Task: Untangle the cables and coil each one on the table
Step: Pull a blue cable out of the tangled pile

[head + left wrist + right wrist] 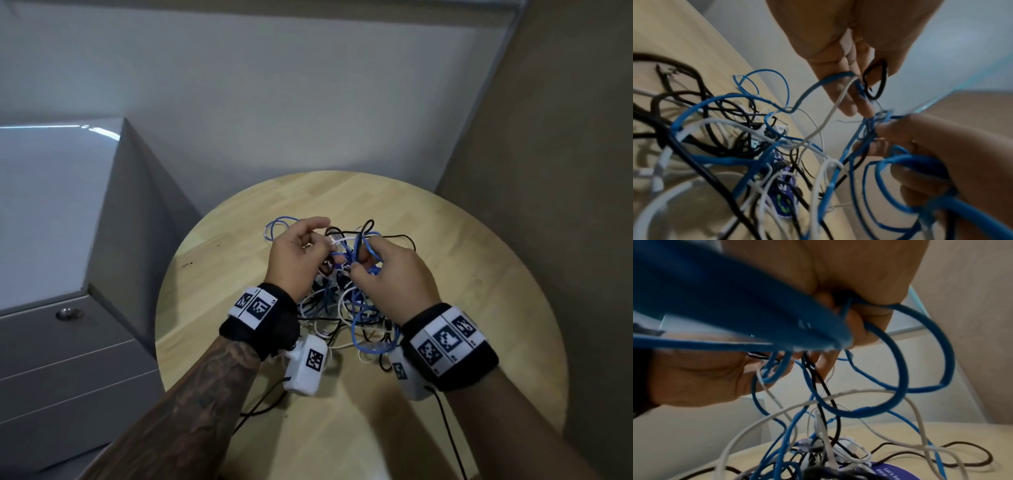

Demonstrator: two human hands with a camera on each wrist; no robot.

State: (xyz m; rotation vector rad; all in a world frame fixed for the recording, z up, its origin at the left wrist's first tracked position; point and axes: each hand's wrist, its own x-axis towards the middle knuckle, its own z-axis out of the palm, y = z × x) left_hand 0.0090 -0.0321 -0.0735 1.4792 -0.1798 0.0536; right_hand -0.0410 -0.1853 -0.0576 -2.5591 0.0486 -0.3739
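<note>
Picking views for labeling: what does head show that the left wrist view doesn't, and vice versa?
Head only: the whole round wooden table, both wristbands with markers, the grey cabinet at left, and the full spread of the cable tangle.

Left wrist only: close detail of the left hand with a black cable loop at its fingers, plus a purple printed tag buried in the pile.

Both: the right hand gripping blue cable loops, and the blue, white and black strands not yet separated.

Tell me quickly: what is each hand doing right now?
Left hand: pinching blue, white and black cables.
Right hand: gripping loops of blue cable.
</note>
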